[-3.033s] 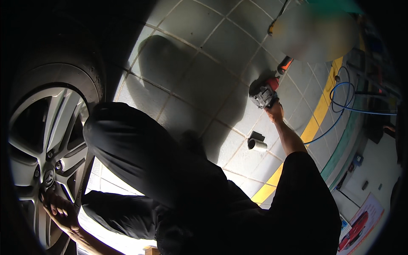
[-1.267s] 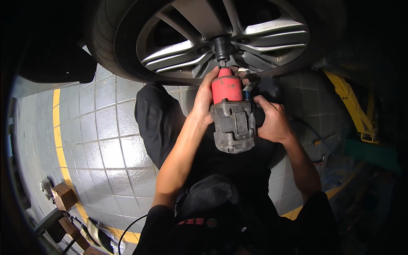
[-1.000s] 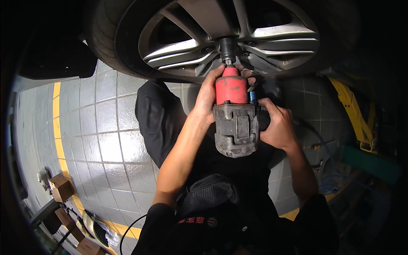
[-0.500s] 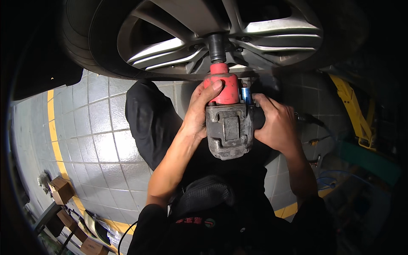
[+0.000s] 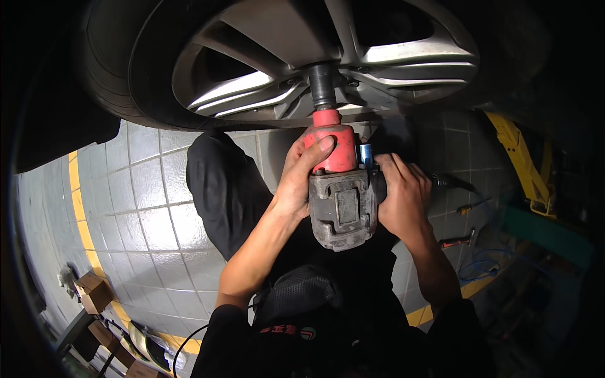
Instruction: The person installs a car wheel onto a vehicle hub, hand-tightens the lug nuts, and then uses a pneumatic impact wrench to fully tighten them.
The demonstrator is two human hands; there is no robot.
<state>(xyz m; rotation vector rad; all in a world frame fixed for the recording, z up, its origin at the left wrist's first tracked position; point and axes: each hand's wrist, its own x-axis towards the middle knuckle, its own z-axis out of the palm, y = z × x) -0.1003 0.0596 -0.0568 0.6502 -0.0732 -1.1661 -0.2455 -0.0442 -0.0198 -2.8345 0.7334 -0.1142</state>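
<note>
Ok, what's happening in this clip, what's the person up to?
A person crouched by a car wheel holds a red and grey impact wrench in both hands. The left hand wraps the red front of the tool, and the right hand closes around its handle side. The wrench's dark socket is pressed into the hub area of the silver alloy rim. On the tiled floor to the right lie a few hand tools and a blue hose.

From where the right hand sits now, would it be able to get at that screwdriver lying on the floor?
Probably not as things stand. The right hand is wrapped around the impact wrench, helping the left hand hold it against the wheel. The screwdriver lies on open tiles farther right; nothing blocks it.
</note>
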